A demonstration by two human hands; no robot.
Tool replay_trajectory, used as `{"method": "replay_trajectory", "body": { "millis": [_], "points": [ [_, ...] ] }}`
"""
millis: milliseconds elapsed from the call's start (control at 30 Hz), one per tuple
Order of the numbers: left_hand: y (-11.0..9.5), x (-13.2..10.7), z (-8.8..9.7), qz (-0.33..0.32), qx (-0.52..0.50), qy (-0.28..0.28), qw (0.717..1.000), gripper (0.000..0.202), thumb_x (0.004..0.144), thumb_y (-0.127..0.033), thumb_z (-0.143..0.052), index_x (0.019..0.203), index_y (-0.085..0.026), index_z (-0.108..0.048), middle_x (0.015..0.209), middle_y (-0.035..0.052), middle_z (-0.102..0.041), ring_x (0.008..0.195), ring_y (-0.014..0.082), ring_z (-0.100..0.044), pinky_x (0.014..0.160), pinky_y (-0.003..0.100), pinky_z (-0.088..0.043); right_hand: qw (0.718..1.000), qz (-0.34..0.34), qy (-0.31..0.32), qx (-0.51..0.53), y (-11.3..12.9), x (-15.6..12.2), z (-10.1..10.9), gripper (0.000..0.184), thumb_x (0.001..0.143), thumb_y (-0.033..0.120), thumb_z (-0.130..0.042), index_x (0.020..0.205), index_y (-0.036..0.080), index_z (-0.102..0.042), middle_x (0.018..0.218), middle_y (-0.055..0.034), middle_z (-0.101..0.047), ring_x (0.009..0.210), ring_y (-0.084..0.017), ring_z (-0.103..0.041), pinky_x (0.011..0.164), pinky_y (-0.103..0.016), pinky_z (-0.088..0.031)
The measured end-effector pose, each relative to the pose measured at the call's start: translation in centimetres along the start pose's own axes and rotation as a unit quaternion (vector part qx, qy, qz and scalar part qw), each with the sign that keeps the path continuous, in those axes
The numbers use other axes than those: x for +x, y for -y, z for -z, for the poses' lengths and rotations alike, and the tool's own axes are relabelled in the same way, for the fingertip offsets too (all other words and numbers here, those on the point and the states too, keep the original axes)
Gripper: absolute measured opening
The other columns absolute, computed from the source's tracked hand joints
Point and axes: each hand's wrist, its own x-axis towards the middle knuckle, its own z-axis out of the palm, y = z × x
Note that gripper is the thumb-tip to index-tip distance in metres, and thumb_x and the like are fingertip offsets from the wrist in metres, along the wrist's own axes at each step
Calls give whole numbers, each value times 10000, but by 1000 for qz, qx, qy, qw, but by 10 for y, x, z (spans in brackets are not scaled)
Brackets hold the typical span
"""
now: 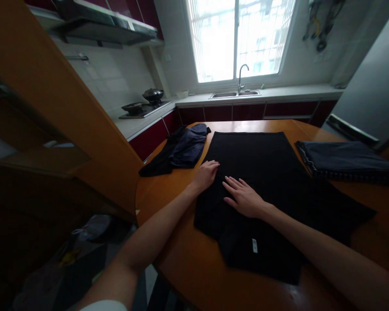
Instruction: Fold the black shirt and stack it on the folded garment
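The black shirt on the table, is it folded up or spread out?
Spread out. The black shirt lies flat and wide across the table, with the left hand and right hand resting palms down on it.

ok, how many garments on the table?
4: black shirt spread centre, left hand and right hand on it; navy piece atop a black piece, far left; dark folded garment, right. Piles may hide more.

Round wooden desk [181,268], orange-brown, glossy top. A black garment [262,172] lies spread flat across the middle, with a small white tag [254,245] showing near the close edge. At the far left, a pile of dark clothes [181,151] reaches the rim. At the right, a folded dark cloth [346,162] lies just beside the garment.
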Motion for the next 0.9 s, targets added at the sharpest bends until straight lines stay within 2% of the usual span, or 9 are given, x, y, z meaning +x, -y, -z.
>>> {"method": "replay_trajectory", "body": {
  "millis": [100,167,267,367,633,733,800,900],
  "points": [
    [-9,-7,-6,13,54,103,993,472,1022,-280,-385,1472,-150,-438,1566,142,-395,1481,266,-291,1195,491,-228,1000,1,-2,-4,0,0,-1,660,1000,521,-353,1535,135,-373,1614,-143,-274,1498,-269,-241,1213,-489,-212],
    [-9,-9,-8,30,70,138,987,545,1028,-356,-370,1528,-143,-348,1620,150,-270,1517,275,-183,1207,517,-166,1000,0,0,-7,0,0,-1,665,1000,520,-352,1536,128,-369,1615,-145,-273,1497,-268,-244,1214,-485,-211],
    [-2,-7,-7,74,68,143,985,636,1018,-468,-364,1560,-146,-279,1642,152,-181,1526,283,-124,1216,509,-124,1000,1,2,-5,0,0,-2,662,1000,527,-345,1538,142,-369,1618,-139,-268,1498,-266,-241,1215,-490,-208],
    [7,-4,-6,122,57,135,982,702,1006,-533,-363,1569,-132,-240,1642,176,-151,1524,298,-123,1212,514,-117,1000,-1,5,-8,0,0,-1,661,1003,534,-332,1537,148,-370,1619,-133,-268,1500,-262,-235,1215,-485,-206],
    [24,-7,1,203,63,137,967,668,1019,-519,-331,1540,-102,-303,1623,205,-200,1514,327,-161,1192,570,-150,1000,0,8,-12,2,0,3,658,1005,527,-342,1526,128,-387,1612,-143,-280,1500,-257,-235,1213,-479,-219],
    [21,-11,5,180,91,94,975,572,1022,-412,-367,1503,-102,-376,1601,213,-277,1505,341,-196,1183,578,-190,1000,0,2,-8,2,0,3,649,1002,522,-352,1518,133,-403,1610,-145,-286,1496,-261,-249,1212,-484,-223],
    [11,-14,5,128,104,63,984,528,1011,-346,-401,1490,-124,-409,1600,190,-299,1506,327,-203,1193,552,-198,1000,0,0,-6,2,0,2,650,1001,521,-354,1521,134,-399,1610,-146,-284,1495,-263,-250,1212,-486,-224],
    [-10,-17,0,53,84,74,992,513,1007,-305,-405,1505,-182,-408,1619,124,-289,1513,285,-197,1200,507,-220,1000,4,-2,-6,0,0,0,652,1001,521,-350,1531,143,-382,1610,-145,-285,1496,-264,-247,1213,-492,-218]
  ]
}}
